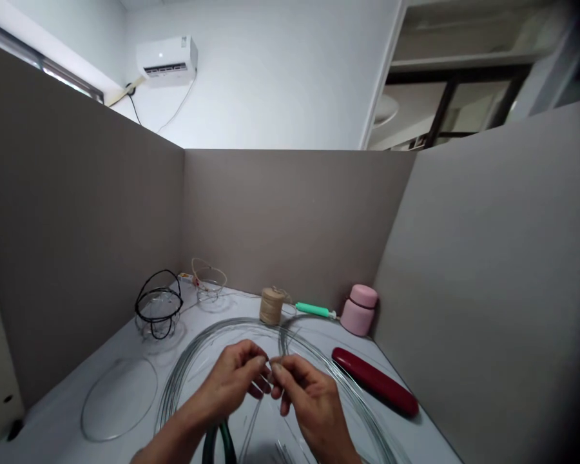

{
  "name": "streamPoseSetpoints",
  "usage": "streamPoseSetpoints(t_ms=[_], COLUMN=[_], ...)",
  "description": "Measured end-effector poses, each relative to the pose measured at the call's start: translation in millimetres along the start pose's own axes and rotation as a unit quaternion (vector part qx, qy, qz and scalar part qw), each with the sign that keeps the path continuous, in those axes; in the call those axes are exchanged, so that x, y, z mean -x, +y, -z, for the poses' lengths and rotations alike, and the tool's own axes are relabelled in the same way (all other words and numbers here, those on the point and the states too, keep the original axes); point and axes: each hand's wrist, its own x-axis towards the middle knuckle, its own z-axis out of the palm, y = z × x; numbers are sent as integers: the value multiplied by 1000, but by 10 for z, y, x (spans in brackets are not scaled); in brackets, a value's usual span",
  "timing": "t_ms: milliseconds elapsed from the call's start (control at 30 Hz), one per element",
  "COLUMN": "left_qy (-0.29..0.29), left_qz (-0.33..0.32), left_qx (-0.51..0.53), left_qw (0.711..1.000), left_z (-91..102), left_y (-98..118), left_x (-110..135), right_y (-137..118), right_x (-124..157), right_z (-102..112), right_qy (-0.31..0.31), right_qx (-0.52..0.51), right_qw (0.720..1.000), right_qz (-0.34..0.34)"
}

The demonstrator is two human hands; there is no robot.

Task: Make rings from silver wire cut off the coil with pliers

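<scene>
My left hand [241, 374] and my right hand [309, 393] meet over the table, thumbs and forefingers pinched close together. Between the fingertips is a thin wire, mostly covered by the fingers. Pale wire strands [252, 428] run down toward the front edge from below the hands. A large coil of grey metal wire [188, 351] lies around and under both hands. Dark green handles [220, 444], of a tool whose head I cannot make out, lie below my left wrist. Short cut wires [283, 453] lie at the bottom of the view.
At the left are a single wire ring [83, 409] and a black wire frame [158, 317]. Behind stand a twine spool [271, 306], a green tube-like item [314, 310] and a pink bottle [359, 312]. A red elongated case [374, 381] lies right. Grey partitions [290, 219] enclose the table.
</scene>
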Motion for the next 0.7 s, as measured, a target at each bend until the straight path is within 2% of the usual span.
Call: streamPoseSetpoints(t_ms=[67,133,300,467,533,700], left_qy=[4,21,51,74,86,85], left_qz=[18,30,-15,-29,-57,-87], left_qx=[56,70,22,-26,-68,-145], left_qw=[998,997,998,996,992,982], left_z=[-112,-168,-144,-114,-110,-31], left_y=[-28,-83,-185,-268,-305,-286], left_x=[-3,21,76,64,51,12], right_y=[17,44,70,93,145,229], right_x=[21,21,-21,-51,-64,-100], right_z=[-22,-25,-24,-12,-21,19], right_qy=[-9,-9,13,40,38,-2], right_qx=[21,55,122,132,110,5], right_qw=[1000,998,991,988,992,999], right_qz=[-6,6,51,69,58,-44])
